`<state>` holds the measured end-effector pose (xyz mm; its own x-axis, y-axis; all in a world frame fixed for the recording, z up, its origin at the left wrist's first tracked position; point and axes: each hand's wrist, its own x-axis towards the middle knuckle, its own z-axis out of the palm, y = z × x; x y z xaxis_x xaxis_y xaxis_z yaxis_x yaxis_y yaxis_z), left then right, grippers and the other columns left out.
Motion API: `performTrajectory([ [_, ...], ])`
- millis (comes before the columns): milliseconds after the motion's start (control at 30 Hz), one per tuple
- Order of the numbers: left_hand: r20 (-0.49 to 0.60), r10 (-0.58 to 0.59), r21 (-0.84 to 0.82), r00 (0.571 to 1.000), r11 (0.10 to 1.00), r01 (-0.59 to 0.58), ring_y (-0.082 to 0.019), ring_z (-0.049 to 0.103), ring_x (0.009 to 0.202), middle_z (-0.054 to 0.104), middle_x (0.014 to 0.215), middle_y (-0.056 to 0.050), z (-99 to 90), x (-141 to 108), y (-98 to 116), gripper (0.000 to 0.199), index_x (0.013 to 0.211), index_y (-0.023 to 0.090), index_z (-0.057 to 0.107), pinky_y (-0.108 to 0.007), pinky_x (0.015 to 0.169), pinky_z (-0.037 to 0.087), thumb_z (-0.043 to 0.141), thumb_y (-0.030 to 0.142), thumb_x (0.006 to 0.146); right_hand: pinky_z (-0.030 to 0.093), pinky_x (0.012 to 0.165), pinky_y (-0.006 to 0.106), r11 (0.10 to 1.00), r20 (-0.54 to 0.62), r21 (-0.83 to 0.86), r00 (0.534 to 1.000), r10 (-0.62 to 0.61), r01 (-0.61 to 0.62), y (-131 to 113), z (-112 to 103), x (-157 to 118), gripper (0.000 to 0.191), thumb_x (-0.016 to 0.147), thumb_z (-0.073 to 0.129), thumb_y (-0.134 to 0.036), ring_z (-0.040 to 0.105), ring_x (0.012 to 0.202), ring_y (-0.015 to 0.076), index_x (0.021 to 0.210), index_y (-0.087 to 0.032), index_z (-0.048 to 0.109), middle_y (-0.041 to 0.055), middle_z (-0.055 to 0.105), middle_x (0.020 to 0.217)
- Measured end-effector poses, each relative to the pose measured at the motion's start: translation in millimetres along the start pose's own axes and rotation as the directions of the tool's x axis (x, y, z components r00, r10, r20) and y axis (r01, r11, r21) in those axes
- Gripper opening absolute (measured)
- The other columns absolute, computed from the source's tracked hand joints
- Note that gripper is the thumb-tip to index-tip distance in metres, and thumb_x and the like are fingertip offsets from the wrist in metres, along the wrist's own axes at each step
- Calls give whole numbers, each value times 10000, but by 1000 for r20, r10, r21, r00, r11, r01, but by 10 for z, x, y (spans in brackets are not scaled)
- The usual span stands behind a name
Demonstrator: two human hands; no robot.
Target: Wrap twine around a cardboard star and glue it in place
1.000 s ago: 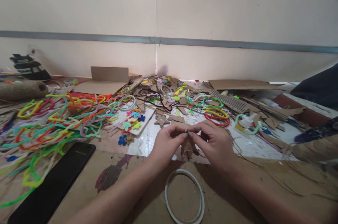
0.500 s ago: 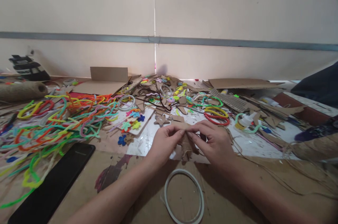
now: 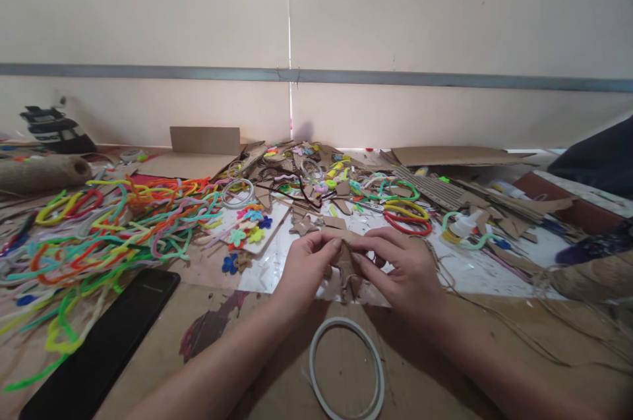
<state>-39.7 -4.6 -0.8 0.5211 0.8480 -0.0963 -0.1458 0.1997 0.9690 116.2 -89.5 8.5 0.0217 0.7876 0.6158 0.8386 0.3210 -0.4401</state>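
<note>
"What was being held?"
"A brown cardboard piece [image 3: 345, 271], just below the frame's middle."
"Gripped how?"
"The left hand [image 3: 305, 270] pinched its top; the right hand [image 3: 411, 268] held its right side."
"And nearby?"
"A white ring [image 3: 313, 367] lay at bottom centre, a black phone [image 3: 106, 344] at lower left."

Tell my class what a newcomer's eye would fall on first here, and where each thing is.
Probably the tangle of bright fuzzy stems comes first, spread across the left side, with a long black slab below it in the view. Near the middle, the left hand and right hand hold a small brown piece between them. Just below, a white ring lies on a cardboard sheet.
</note>
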Motion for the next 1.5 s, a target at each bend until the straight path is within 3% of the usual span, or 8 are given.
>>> performTrajectory([
  [267,-9,-22,-19,1000,1000,22,-112,521,613,632,744,-12,-2,-7,-9,301,829,140,717,-223,547,398,763,422,734,476,764,342,918,42,-347,981,-190,193,12,20,-57,199,1000,546,-208,686,849,204,1031,-219,742,78,760,1013],
  [400,-14,-35,-49,999,998,34,-103,509,580,621,725,-4,-3,-6,-12,299,824,144,710,-221,535,391,776,419,724,466,767,344,884,69,-408,974,-218,227,18,34,-68,216,995,538,-191,688,836,199,1036,-218,748,82,769,1022],
  [500,-6,-34,-48,999,998,33,-97,501,565,622,729,-5,-9,1,-7,320,842,141,713,-219,525,390,782,430,726,483,776,352,937,48,-300,984,-174,181,4,15,-43,205,983,553,-193,688,872,213,1075,-216,734,82,751,1046],
  [633,6,-1,-25,1000,1000,1,-101,505,579,630,744,-15,-16,14,11,334,861,134,721,-215,512,395,771,443,745,515,683,306,999,-29,-27,999,18,-19,-4,-50,14,229,946,608,-233,661,809,183,1160,-233,691,79,701,1100],
  [733,-11,2,-23,1000,1000,-3,-99,502,574,627,733,-11,-13,15,16,325,856,138,720,-212,509,396,769,441,748,502,592,286,977,-42,103,981,190,-185,26,-76,37,230,895,673,-295,585,627,135,1112,-223,693,69,699,1067],
  [900,0,11,-13,1000,1000,-11,-111,518,613,641,747,-18,5,-5,22,304,853,146,733,-210,524,388,766,430,752,451,513,252,893,109,230,923,370,-386,72,-41,20,296,845,712,-328,557,553,122,1118,-215,693,31,737,924],
  [1100,34,2,-9,999,1000,-1,-127,558,690,682,821,-39,9,-27,49,254,884,152,754,-213,562,389,704,387,803,424,522,251,885,121,252,920,373,-392,55,-30,12,199,853,685,-293,585,580,144,1032,-215,724,-12,693,715],
  [1500,69,-54,35,996,998,51,-139,556,640,651,718,-31,29,10,-30,218,753,152,694,-260,617,418,808,325,684,404,544,257,891,136,246,923,359,-383,-2,-18,17,197,858,662,-278,563,606,143,1036,-222,727,-11,685,736],
])
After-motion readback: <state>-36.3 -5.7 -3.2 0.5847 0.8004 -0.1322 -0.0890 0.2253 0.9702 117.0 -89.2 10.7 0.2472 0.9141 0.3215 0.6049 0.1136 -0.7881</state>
